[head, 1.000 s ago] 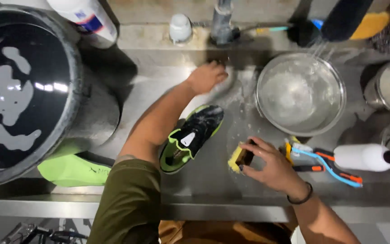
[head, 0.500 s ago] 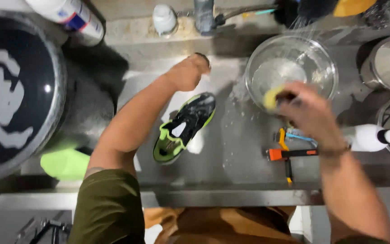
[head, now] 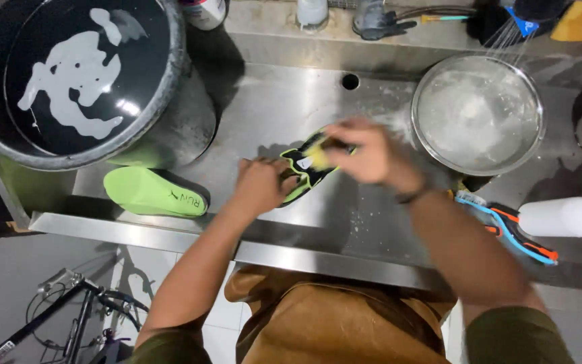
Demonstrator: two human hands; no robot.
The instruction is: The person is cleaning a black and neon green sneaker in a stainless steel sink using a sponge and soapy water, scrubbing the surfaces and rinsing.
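Shoe: one black and lime-green sports shoe (head: 302, 176) lies on the wet steel sink counter (head: 264, 108), near the front edge, between both hands.
Left hand: the left hand (head: 262, 185) is closed around the heel end of the shoe and pins it to the counter.
Right hand: the right hand (head: 366, 154) is curled over the toe end, fingers closed on one small yellow sponge (head: 316, 149) pressed against the shoe; it is blurred, so the exact grip is hard to read. One dark band sits on its wrist.
Insole: one lime-green insole (head: 153, 193) lies flat to the left of the shoe, apart from it, just beside the bucket.
Brushes: two brushes (head: 506, 226), one blue-handled and one orange and black, lie together to the right of the right forearm.
Spray bottle: one white bottle (head: 560, 216) lies on its side just beyond the brushes.
Bucket: one large black bucket (head: 75, 81) of dark water with white foam patches stands at the far left.
Bowl: one steel bowl (head: 477, 114) of sudsy water stands at the far right, well apart from the shoe.
Drain: one round hole (head: 350, 81) shows in the back wall.
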